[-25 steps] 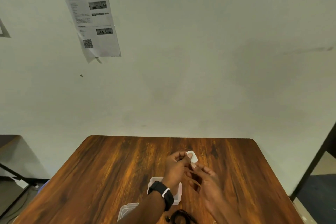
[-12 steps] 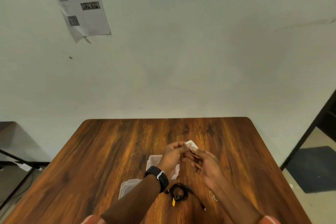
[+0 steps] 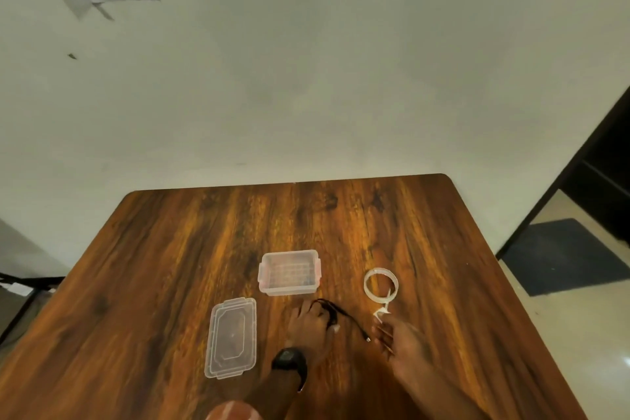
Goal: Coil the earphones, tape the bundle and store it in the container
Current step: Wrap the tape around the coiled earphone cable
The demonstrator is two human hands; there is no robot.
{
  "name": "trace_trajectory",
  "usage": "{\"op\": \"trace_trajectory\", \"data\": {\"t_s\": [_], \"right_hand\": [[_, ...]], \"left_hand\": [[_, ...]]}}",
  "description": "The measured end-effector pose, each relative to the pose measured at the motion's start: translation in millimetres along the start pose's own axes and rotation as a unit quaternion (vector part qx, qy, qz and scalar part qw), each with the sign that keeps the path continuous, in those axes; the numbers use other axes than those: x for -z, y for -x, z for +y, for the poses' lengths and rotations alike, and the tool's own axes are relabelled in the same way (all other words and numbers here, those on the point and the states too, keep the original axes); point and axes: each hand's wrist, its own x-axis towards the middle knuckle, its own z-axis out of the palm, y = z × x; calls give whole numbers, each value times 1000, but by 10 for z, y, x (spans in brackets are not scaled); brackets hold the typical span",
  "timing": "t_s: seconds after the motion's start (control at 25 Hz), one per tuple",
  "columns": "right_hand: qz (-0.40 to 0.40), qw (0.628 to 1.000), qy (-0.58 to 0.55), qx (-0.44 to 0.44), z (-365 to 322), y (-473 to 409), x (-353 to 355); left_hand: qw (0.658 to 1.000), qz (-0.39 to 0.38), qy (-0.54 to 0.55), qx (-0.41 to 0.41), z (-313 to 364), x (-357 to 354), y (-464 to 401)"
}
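The person's left hand (image 3: 312, 326), a black watch (image 3: 289, 360) on its wrist, lies on the wooden table (image 3: 163, 266) with its fingers curled over the coiled black earphones (image 3: 329, 312); the cable's plug end (image 3: 367, 339) trails out to the right on the tabletop. The right hand (image 3: 402, 343) pinches a short white strip of tape (image 3: 381, 312) at its fingertips, though motion blur makes the grip hard to read. The tape roll (image 3: 380, 285) lies flat just beyond that strip. The clear plastic container (image 3: 289, 272) sits open beyond the left hand, and its lid (image 3: 231, 337) lies flat to the left of that hand.
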Motion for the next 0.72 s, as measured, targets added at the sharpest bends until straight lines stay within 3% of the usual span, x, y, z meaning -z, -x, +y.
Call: {"op": "trace_trajectory", "data": {"t_s": [0.2,0.28,0.52,0.72], "right_hand": [[50,997,38,53,113,-37,159],[45,993,71,86,105,-46,182],[-45,944,270,185,54,-48,32],[-136,937,263,183,-22,-176,-261]], "left_hand": [[995,46,58,69,-90,-45,-133],[996,67,5,49,-178,-48,-235],[998,9,-58,38,-271,-159,-394],[997,-7,-65,33,-258,-180,-450]]}}
